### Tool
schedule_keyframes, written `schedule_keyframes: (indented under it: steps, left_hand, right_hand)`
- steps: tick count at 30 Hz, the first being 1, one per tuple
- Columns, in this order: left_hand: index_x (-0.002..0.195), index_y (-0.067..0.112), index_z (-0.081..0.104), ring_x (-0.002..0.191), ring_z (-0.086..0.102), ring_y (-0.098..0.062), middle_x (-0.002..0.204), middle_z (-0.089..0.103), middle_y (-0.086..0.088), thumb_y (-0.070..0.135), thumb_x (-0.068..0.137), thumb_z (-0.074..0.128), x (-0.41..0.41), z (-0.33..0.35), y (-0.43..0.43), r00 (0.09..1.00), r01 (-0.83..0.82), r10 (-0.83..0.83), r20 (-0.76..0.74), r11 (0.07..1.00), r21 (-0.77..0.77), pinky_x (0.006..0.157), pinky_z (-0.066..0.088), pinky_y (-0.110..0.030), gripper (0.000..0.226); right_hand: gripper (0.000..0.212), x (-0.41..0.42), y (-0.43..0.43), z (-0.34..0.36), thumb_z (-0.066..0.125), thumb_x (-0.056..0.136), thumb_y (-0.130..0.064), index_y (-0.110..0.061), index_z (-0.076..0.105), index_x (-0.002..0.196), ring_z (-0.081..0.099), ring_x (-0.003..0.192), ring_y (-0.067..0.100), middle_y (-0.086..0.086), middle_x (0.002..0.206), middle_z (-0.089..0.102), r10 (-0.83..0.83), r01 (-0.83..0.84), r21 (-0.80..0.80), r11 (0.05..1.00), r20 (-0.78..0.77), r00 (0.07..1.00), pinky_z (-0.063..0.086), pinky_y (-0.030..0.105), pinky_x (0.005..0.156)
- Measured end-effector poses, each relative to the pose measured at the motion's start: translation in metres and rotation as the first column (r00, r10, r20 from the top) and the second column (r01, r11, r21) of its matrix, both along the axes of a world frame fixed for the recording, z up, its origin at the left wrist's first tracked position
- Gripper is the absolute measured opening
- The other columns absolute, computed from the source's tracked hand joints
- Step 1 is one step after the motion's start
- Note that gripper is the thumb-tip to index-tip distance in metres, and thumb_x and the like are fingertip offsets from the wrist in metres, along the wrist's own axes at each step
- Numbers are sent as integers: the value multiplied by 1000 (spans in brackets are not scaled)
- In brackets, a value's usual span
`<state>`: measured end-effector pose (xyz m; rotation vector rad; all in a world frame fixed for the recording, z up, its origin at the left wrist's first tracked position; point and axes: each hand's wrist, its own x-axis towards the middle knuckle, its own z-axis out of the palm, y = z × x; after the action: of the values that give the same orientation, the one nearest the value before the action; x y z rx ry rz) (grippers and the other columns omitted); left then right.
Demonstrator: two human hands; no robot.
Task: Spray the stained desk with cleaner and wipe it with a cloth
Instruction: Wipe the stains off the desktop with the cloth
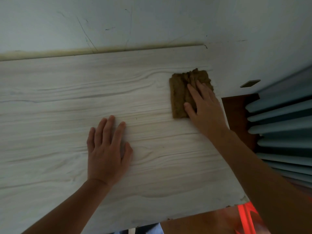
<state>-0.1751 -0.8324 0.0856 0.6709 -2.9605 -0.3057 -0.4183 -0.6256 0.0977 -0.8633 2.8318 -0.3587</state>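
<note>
Wiping step | right hand (204,107) flat, fingers straight, pressing brown cloth (180,93) beneath fingertips | left hand (108,149) spread flat on desk (50,98), well apart leftward | surface perhaps stained, dim view | press evenly, overlap strokes

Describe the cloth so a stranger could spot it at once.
Start at the pale wood-grain desk and go to its far right corner, by the wall. The cloth lies there under the right hand. It is the only brown, nubbly patch on the desk.
</note>
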Motion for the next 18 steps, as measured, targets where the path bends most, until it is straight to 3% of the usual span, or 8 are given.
schedule_keyframes:
  steps: [6,9,18]
  left_hand:
    - [146,13,52,151,32,-37,161,39,-16,39,90,42,0,-1,0,1000,-2,2,-2,1000,5,124,21,-57,63]
    - [146,13,52,152,32,-36,161,39,-15,39,90,43,0,-1,0,1000,-6,6,0,1000,2,124,21,-57,63]
    - [146,14,52,152,31,-36,161,38,-16,39,91,41,1,-2,-1,1000,-7,7,-12,1000,5,124,20,-57,62]
  right_hand:
    - [60,-89,-32,-3,39,104,-41,-18,26,158,18,150,35,15,165,18,-113,113,-12,994,2,994,22,48,121]
    - [60,-113,-58,-3,39,103,-37,-15,26,157,16,151,36,17,165,15,-173,174,-60,983,20,985,18,45,123]
    - [58,-69,-11,-13,38,103,-36,-12,31,156,19,150,35,17,163,21,-99,98,-136,986,-2,995,19,45,123]
